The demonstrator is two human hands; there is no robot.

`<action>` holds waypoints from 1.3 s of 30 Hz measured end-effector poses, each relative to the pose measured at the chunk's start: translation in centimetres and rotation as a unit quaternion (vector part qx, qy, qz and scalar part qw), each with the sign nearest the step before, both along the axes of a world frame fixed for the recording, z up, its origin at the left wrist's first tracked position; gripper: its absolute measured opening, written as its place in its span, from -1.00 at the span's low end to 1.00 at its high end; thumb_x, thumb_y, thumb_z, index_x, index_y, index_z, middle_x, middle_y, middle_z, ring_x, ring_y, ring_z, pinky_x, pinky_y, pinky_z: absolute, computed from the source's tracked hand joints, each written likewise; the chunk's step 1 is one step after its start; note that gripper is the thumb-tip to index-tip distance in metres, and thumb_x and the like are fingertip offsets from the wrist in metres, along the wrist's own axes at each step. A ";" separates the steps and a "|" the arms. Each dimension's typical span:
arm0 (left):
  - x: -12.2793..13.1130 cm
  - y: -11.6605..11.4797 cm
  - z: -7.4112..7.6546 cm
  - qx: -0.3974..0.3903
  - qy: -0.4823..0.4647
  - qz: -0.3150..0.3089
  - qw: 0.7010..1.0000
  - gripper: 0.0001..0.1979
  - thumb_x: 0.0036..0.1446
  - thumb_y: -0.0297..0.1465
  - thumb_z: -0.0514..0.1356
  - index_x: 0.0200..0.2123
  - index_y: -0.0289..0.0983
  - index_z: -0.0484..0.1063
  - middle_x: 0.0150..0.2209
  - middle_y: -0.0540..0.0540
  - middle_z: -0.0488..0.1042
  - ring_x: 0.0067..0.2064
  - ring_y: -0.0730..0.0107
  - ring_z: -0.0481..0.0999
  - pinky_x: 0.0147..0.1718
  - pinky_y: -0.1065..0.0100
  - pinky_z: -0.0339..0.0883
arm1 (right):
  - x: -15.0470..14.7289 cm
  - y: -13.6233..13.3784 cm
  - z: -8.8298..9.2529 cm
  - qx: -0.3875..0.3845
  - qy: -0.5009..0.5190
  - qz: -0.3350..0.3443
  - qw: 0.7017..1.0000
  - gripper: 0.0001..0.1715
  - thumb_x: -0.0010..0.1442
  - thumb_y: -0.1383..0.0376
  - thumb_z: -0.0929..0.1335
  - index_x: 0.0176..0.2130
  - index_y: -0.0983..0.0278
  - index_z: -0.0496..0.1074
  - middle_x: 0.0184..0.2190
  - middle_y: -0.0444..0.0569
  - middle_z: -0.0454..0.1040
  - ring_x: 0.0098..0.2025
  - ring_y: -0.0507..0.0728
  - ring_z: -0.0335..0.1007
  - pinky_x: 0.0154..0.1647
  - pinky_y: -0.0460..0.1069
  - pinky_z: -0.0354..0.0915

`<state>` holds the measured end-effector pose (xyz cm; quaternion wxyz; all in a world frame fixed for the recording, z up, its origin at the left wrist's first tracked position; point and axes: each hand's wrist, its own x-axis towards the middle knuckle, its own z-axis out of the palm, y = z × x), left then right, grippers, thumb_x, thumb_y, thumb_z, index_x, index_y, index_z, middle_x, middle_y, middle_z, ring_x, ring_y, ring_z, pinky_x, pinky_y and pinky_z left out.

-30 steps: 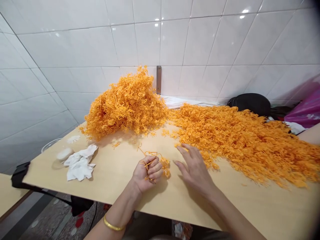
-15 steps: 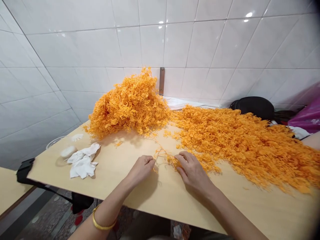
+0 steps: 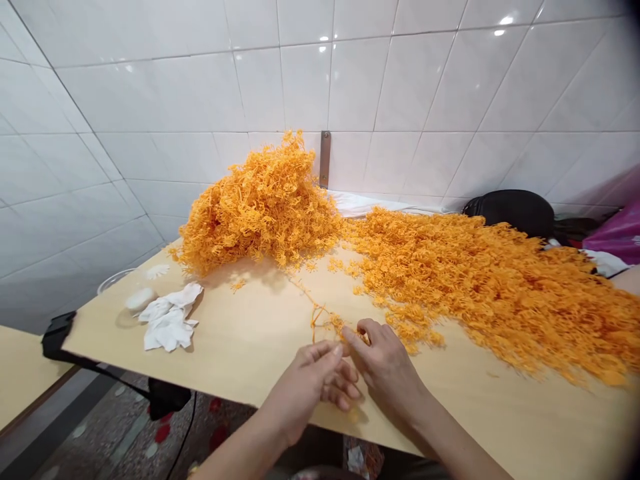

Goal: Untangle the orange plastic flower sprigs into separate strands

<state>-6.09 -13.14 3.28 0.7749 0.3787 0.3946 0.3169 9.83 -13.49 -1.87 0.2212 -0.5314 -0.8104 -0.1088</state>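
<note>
My right hand is closed around the floret end of a thin orange artificial flower sprig, its fingers bent over the tabletop. The sprig's bare stem and small loops stick out to the left of the fingers. Close beside it, my left hand has thumb and index finger together near the right fingertips, with the other fingers loosely curled and apart. Anything in that pinch is hidden. A small orange blur shows under the left fingers. Ahead stand a tall heap of orange sprigs and, to the right, a wide spread pile.
Crumpled white tissue and a round whitish object lie at left on the wooden table. Along the tiled wall are a metal bracket, a black case and a purple bag. A black strap hangs at the table's left edge.
My left hand has let go of the sprig's stem and moved right and nearer to me, beside the right hand. The right hand has stayed nearly in place.
</note>
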 end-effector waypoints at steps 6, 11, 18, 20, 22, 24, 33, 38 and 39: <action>1.0 2.6 -2.3 -0.152 -0.078 0.160 0.972 -0.85 0.04 -0.32 0.11 -0.36 -0.28 0.25 -0.58 0.06 0.27 -0.70 0.67 0.17 -0.76 0.60 -0.11 | -0.6 -1.1 0.2 0.004 0.005 0.056 0.998 -0.70 0.04 0.49 0.19 -0.24 0.29 0.37 -0.28 0.08 0.28 -0.32 0.13 0.14 -0.32 0.01 0.12; -0.2 4.4 -3.2 -0.056 -0.053 0.179 0.981 -0.82 -0.14 -0.41 0.24 -0.50 -0.35 0.27 -0.63 0.11 0.18 -0.72 0.76 0.04 -0.76 0.60 -0.25 | -0.3 -1.1 1.4 -0.097 0.097 0.069 0.988 -0.67 0.03 0.49 0.20 -0.20 0.22 0.34 -0.30 0.01 0.28 -0.30 0.10 0.20 -0.28 0.00 0.18; 0.0 4.4 -3.9 0.050 -0.003 0.179 0.983 -0.72 -0.25 -0.29 0.30 -0.49 -0.37 0.37 -0.66 0.09 0.21 -0.69 0.69 0.11 -0.74 0.55 -0.14 | -1.1 2.1 2.4 -0.135 0.387 -0.047 0.911 -0.79 0.13 0.24 0.19 -0.42 0.25 0.33 -0.51 -0.09 0.32 -0.45 0.07 0.22 -0.43 -0.05 0.16; 0.3 4.2 -3.7 0.067 0.010 0.167 0.984 -0.74 -0.22 -0.28 0.28 -0.54 -0.36 0.35 -0.68 0.08 0.22 -0.70 0.67 0.11 -0.74 0.52 -0.10 | -2.1 3.5 1.9 -0.178 0.417 -0.085 0.887 -0.75 0.07 0.19 0.24 -0.54 0.27 0.32 -0.61 -0.13 0.30 -0.54 0.04 0.18 -0.52 -0.08 0.11; 0.5 3.9 -3.6 0.095 0.027 0.143 0.985 -0.74 -0.16 -0.26 0.24 -0.61 -0.34 0.30 -0.75 0.10 0.17 -0.73 0.67 0.06 -0.73 0.51 -0.11 | -3.0 4.5 1.3 -0.213 0.470 -0.073 0.854 -0.78 -0.03 0.24 0.30 -0.62 0.28 0.31 -0.66 -0.15 0.30 -0.57 0.02 0.16 -0.55 -0.10 0.08; 0.5 3.8 -3.5 0.121 0.048 0.119 0.984 -0.70 -0.12 -0.25 0.21 -0.67 -0.32 0.23 -0.80 0.12 0.11 -0.75 0.67 0.01 -0.73 0.50 -0.17 | -3.7 5.3 1.0 -0.226 0.535 -0.054 0.812 -0.82 -0.10 0.31 0.31 -0.66 0.29 0.28 -0.70 -0.17 0.28 -0.61 0.00 0.15 -0.59 -0.12 0.07; -1.1 3.7 -4.0 0.148 0.109 0.120 0.976 -0.73 -0.10 -0.29 0.19 -0.67 -0.33 0.28 -0.80 0.11 0.11 -0.73 0.67 0.00 -0.71 0.51 -0.20 | -1.5 8.1 3.5 -0.190 0.567 -0.025 0.801 -0.80 -0.04 0.26 0.25 -0.59 0.25 0.12 -0.72 -0.22 0.19 -0.67 -0.02 0.16 -0.66 -0.12 0.13; -2.3 4.4 -3.7 0.068 0.048 0.144 0.986 -0.77 -0.10 -0.34 0.21 -0.64 -0.36 0.31 -0.74 0.06 0.21 -0.73 0.69 0.07 -0.74 0.56 -0.13 | 0.4 9.1 3.6 -0.177 0.430 -0.027 0.885 -0.83 0.03 0.32 0.20 -0.56 0.24 0.11 -0.69 -0.22 0.11 -0.63 -0.01 0.05 -0.58 -0.10 0.06; -2.3 4.6 -3.6 0.043 0.021 0.145 0.988 -0.80 -0.10 -0.37 0.21 -0.63 -0.37 0.32 -0.69 0.03 0.26 -0.72 0.69 0.10 -0.75 0.57 -0.11 | 0.4 9.1 3.3 -0.170 0.391 -0.024 0.904 -0.85 0.01 0.36 0.22 -0.56 0.24 0.12 -0.67 -0.20 0.12 -0.60 0.00 0.05 -0.53 -0.08 0.06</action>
